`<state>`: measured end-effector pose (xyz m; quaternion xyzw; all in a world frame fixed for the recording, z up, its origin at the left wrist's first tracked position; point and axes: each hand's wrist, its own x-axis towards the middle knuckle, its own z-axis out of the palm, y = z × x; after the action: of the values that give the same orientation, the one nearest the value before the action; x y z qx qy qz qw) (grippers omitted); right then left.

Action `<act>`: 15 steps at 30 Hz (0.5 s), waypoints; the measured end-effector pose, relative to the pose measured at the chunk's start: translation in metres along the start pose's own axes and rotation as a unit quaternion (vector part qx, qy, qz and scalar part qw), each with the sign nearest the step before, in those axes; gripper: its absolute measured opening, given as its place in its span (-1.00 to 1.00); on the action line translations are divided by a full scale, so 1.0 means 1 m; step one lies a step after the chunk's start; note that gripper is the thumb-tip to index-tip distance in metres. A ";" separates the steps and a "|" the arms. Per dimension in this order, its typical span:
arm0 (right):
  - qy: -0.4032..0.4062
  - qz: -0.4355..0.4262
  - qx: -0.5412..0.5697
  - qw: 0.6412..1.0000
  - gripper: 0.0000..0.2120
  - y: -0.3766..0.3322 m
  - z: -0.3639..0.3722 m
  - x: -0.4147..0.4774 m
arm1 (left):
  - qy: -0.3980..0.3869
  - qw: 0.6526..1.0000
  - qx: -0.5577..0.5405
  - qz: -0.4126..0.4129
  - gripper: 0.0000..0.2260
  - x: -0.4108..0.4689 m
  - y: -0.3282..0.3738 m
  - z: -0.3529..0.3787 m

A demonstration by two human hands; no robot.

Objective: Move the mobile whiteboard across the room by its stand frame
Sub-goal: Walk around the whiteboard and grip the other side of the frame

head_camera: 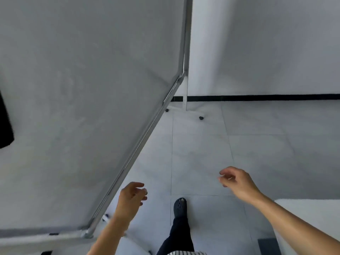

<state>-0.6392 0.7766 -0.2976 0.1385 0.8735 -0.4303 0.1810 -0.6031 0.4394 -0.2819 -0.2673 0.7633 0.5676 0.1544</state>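
The mobile whiteboard (82, 107) fills the left half of the view, its grey surface framed in aluminium. Its lower edge (143, 140) runs diagonally from the near corner (88, 232) up to the far corner. The far stand upright (186, 52) drops to a base with black castors (201, 118). My left hand (131, 200) hovers just right of the lower edge near the close corner, fingers curled and apart, holding nothing. My right hand (236, 180) is out over the floor, fingers loosely spread, well clear of the board.
Light grey floor tiles (257, 153) stretch ahead to a white wall with a black skirting strip (257, 98). My dark-shoed foot (180, 207) steps forward between the hands. A white surface (312, 214) sits at the lower right. Something dark (5, 122) shows at the left edge.
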 end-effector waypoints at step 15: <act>0.145 0.123 0.179 0.965 -0.91 0.027 -0.179 0.168 | -0.052 0.997 0.030 0.048 -0.90 0.203 0.232 0.132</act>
<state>-0.8143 0.9505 -0.2883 0.3363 0.7754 -0.5291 0.0760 -0.9117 0.5668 -0.2501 -0.1956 0.7830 0.5642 0.1741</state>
